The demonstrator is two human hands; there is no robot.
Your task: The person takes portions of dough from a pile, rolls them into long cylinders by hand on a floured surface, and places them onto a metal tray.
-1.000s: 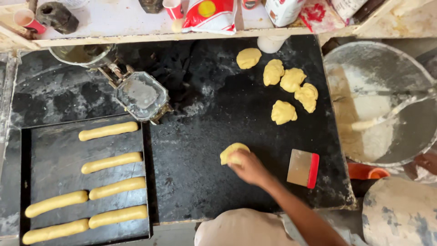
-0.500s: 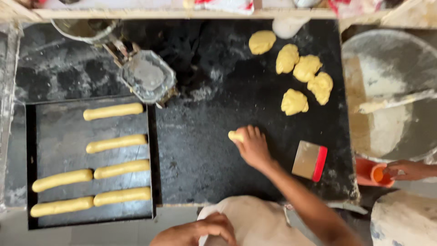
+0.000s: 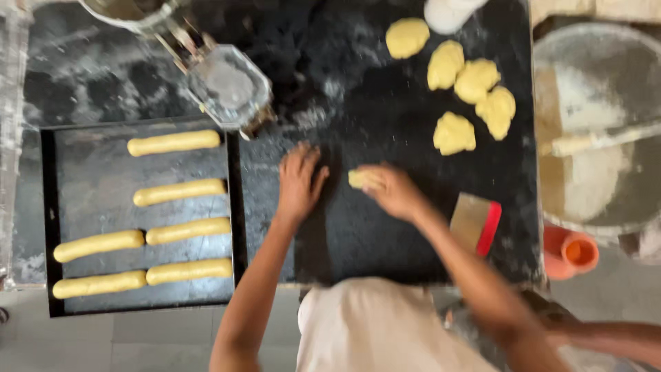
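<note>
The fingers (image 3: 377, 180) of the right hand (image 3: 394, 191) curl narrowly over a small piece of yellow dough (image 3: 359, 179), pressing it against the dark bench (image 3: 358, 234); only the dough's left end shows past the fingertips. Just to the left of them, the left hand (image 3: 300, 182) lies palm down on the bench with its fingers (image 3: 303, 157) spread wide and flat, holding nothing and not touching the dough.

To the right of the right hand, near the wrist, a dough scraper (image 3: 475, 224) with a red handle lies flat on the bench. Beyond the fingers, toward the far right of the bench, five rough dough lumps (image 3: 454, 132) sit clustered close together, well apart from the piece under the hand. Beyond the left fingers a floured metal tool (image 3: 227, 86) sits at a slant.

Left of the left hand, a black baking tray (image 3: 89, 207) holds six rolled dough sticks (image 3: 179, 191) laid lengthwise in rows. Far to the right, off the bench, stands a large floured basin (image 3: 599, 138), with an orange cup (image 3: 575, 251) just in front of it.
</note>
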